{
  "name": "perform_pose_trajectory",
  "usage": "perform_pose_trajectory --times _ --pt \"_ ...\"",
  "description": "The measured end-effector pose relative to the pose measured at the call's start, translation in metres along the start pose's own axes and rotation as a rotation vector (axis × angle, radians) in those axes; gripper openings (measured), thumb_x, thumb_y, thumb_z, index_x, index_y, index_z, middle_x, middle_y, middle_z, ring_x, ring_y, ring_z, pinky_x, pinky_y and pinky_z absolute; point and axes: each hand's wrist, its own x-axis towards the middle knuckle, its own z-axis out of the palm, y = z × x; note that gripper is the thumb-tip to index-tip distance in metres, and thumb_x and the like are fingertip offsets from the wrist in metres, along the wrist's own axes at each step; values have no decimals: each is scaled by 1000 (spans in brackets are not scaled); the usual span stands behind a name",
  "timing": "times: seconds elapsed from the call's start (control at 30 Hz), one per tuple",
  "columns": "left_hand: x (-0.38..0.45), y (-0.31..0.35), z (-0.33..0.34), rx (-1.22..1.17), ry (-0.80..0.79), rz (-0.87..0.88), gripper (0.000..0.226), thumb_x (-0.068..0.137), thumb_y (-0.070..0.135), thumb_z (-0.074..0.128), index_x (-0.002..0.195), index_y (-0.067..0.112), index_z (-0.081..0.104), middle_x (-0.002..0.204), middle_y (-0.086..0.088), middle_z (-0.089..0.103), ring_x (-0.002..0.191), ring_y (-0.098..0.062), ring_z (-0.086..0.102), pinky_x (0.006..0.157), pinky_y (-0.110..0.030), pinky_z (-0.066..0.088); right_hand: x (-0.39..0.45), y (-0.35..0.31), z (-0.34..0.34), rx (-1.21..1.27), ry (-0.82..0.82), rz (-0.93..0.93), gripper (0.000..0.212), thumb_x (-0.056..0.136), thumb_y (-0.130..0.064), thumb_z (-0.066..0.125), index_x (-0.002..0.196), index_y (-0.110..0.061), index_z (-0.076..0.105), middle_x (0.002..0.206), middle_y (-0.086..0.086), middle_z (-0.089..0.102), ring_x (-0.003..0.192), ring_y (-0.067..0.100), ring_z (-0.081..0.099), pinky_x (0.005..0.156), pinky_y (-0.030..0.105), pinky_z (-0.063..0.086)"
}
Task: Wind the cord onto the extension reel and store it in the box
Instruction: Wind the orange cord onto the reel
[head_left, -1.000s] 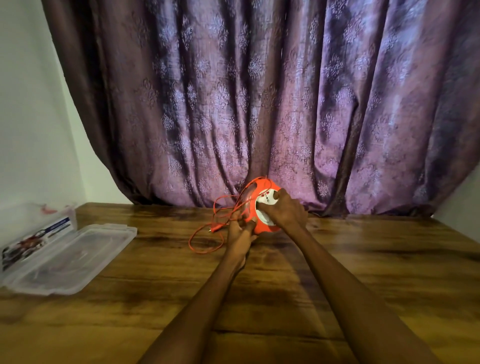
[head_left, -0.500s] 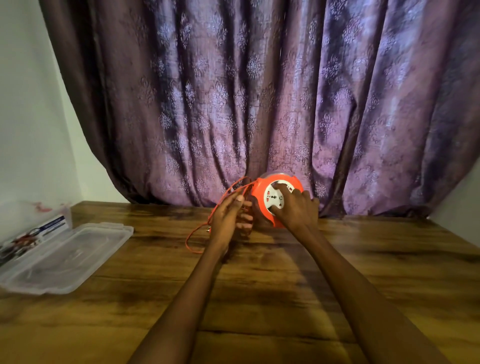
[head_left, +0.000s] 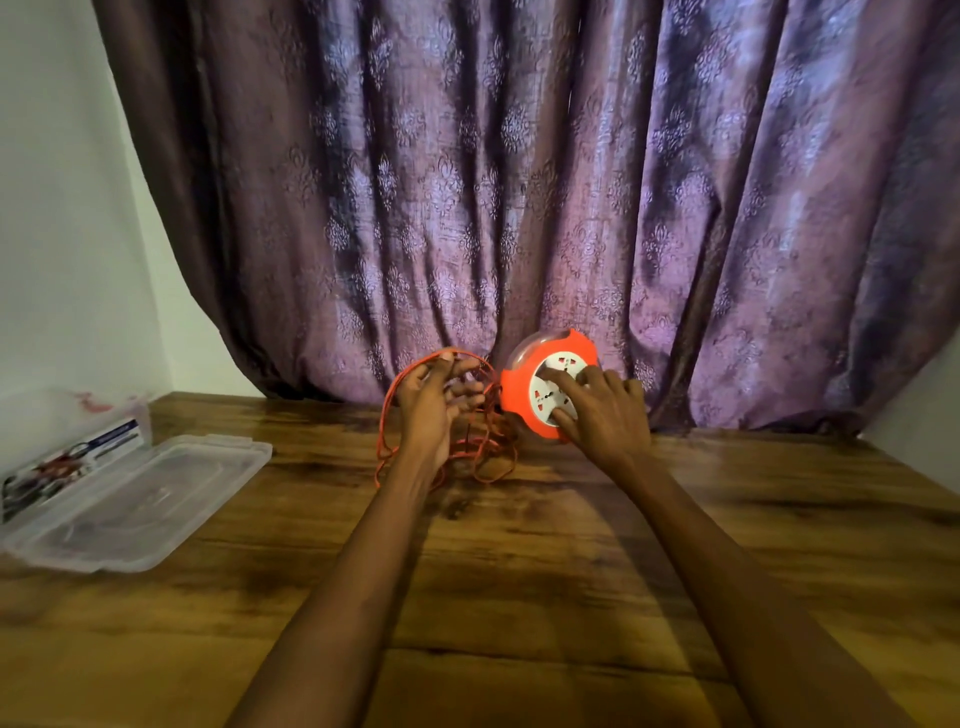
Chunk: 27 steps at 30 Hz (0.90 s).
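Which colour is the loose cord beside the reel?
Orange, like the reel's rim; the cord shows clearly in the head view.

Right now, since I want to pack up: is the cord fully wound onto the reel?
No, loose loops of the orange cord hang from the left hand beside the reel.

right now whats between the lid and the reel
Head view: the left hand tangled in loose orange cord, then bare table toward the lid. The reel sits beyond.
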Motion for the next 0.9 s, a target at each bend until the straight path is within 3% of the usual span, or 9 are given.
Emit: perform_pose_trajectory --times 0.2,0.33,0.47,0.53,0.6,0.67,0.73,0.8,0.9 --pt "13 21 2 154 95 -148 25 102 31 48 84 20 60 57 5 64 46 -6 59 38 -18 49 1 -7 -1 74 27 86 56 82 -45 65 135 -43 49 109 4 60 98 31 58 79 42 39" --pt "18 27 -5 133 105 -312 25 102 24 44 82 20 58 43 9 56 28 -2 40 31 -13 36 3 -3 1 162 86 154 55 82 -42 67 134 -44 50 109 4 59 97 31 56 80 43 41" --pt "15 29 -21 246 9 -472 35 102 31 45 83 14 69 48 6 65 29 -3 47 34 -12 40 10 8 0 167 68 155 56 83 -41 66 136 -45 48 112 4 57 99 32 56 83 45 42" --pt "14 31 -25 196 -72 -447 35 102 33 46 86 12 71 51 4 66 31 -4 50 34 -14 41 11 11 -1 147 67 142 57 81 -41 66 135 -45 49 111 5 58 99 32 57 83 45 42" --pt "12 28 -20 153 -130 -291 28 101 28 50 91 11 70 58 2 68 37 -5 54 36 -17 44 11 12 -1 133 67 132 57 80 -42 66 135 -45 49 109 5 59 98 32 58 82 44 42" --pt "9 20 -11 217 -146 -25 15 99 17 56 94 13 69 67 3 71 46 -6 59 43 -19 50 12 13 -2 135 59 133 58 80 -43 67 135 -45 49 109 5 59 98 32 58 82 44 43" --pt "7 14 -3 523 -180 310 15 95 8 60 102 19 68 89 2 72 72 -8 67 66 -24 58 11 14 -2 141 52 139 58 80 -43 67 135 -46 48 109 4 59 98 32 58 83 44 43" --pt "9 10 0 943 -308 603 35 90 9 61 124 15 61 120 -6 65 109 -18 62 99 -31 49 11 14 -3 150 47 139 58 80 -42 66 135 -46 48 110 4 59 98 33 58 83 45 43" --pt "15 5 3 1430 -420 798 64 85 25 66 145 16 45 141 -5 54 130 -26 46 112 -37 33 10 14 -4 170 43 138 58 80 -42 65 135 -46 48 110 4 58 98 32 57 84 45 43"
